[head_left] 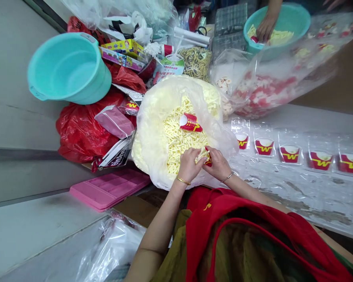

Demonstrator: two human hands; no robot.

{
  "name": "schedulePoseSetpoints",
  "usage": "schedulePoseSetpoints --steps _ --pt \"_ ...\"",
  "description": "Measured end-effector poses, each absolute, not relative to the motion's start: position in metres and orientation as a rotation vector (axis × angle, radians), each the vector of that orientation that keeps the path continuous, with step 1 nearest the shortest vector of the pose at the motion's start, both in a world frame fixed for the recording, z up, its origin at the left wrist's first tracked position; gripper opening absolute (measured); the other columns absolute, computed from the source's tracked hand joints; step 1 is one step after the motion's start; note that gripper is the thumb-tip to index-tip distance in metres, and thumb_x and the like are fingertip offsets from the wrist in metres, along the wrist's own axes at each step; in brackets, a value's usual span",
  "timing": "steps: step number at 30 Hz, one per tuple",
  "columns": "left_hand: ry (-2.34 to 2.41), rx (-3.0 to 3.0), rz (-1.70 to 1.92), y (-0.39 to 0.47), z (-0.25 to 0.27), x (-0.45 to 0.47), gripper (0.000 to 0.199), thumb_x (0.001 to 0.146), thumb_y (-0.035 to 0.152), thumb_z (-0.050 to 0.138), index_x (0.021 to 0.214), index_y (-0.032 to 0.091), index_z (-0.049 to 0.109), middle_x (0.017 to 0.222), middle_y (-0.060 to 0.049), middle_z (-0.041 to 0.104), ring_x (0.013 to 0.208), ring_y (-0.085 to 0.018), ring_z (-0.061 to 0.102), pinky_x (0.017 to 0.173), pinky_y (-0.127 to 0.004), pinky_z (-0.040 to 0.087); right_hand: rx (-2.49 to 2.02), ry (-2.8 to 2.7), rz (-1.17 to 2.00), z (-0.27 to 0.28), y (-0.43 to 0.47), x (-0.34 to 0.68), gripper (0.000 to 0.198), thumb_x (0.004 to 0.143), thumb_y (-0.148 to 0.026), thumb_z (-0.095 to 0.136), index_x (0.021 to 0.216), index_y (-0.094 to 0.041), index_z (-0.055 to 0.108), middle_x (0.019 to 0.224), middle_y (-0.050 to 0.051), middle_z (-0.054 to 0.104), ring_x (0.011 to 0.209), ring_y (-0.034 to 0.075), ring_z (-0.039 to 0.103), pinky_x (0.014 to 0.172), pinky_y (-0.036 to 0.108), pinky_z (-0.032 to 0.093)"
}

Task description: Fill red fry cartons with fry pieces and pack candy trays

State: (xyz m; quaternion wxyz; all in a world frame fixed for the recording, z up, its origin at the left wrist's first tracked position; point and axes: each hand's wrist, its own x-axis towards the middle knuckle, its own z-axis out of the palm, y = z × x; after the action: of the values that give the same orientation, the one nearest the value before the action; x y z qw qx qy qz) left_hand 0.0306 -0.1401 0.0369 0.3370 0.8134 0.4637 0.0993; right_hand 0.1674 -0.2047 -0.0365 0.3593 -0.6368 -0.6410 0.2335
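Observation:
A large clear plastic bag (153,117) lies open in front of me, full of small pale yellow fry-shaped sticks (176,137). On the heap rests a red fry carton (190,122) with a yellow mark. Over the bag's near edge, my left hand (190,163) is closed around a few of the sticks. Close against it, my right hand (219,162) grips another small red fry carton (208,161), mostly covered by the fingers. The sticks meet the carton's opening between both hands.
Filled red cartons in a clear blister tray (264,147) line the right. At left are a turquoise basin (67,70), a red bag (82,133) and a pink case (108,188). Another person's hand (264,29) reaches into a second basin (300,19).

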Motion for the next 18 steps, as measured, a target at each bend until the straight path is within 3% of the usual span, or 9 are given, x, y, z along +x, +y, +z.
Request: schedulePoseSetpoints --steps 3,5,11,18 --pt "1.19 2.398 0.1 -0.164 0.054 0.043 0.034 0.085 0.038 0.052 0.115 0.022 0.054 0.117 -0.01 0.056 0.109 -0.026 0.046 0.088 -0.04 0.033 -1.635 -1.632 0.569 -0.032 -0.208 0.17 0.063 0.074 -0.019 0.056 0.132 -0.015 0.034 0.121 0.016 0.052 0.108 0.03 0.051 0.091 0.048 0.045" --pt "1.158 2.463 0.042 -0.173 0.06 0.047 0.028 0.088 0.035 0.048 0.112 0.022 0.056 0.12 -0.01 0.055 0.11 -0.026 0.046 0.088 -0.042 0.032 -1.609 -1.633 0.552 -0.028 -0.212 0.172 0.062 0.074 -0.015 0.052 0.133 -0.015 0.034 0.12 0.016 0.054 0.108 0.029 0.051 0.092 0.047 0.044" --pt "1.023 2.315 0.237 -0.172 0.053 0.048 0.02 0.092 0.026 0.04 0.091 0.019 0.059 0.098 -0.005 0.061 0.095 -0.017 0.054 0.087 -0.035 0.034 -1.588 -1.606 0.502 -0.008 -0.225 0.173 0.06 0.077 -0.024 0.055 0.133 -0.017 0.034 0.118 0.014 0.055 0.107 0.028 0.052 0.091 0.046 0.045" --pt "1.326 2.17 0.557 -0.195 0.042 0.057 0.016 0.088 0.025 0.048 0.101 0.019 0.053 0.096 -0.005 0.06 0.09 -0.017 0.056 0.082 -0.032 0.038 -1.574 -1.639 0.479 -0.003 -0.242 0.171 0.061 0.078 -0.023 0.056 0.134 -0.018 0.034 0.122 0.014 0.054 0.109 0.029 0.052 0.091 0.047 0.046"
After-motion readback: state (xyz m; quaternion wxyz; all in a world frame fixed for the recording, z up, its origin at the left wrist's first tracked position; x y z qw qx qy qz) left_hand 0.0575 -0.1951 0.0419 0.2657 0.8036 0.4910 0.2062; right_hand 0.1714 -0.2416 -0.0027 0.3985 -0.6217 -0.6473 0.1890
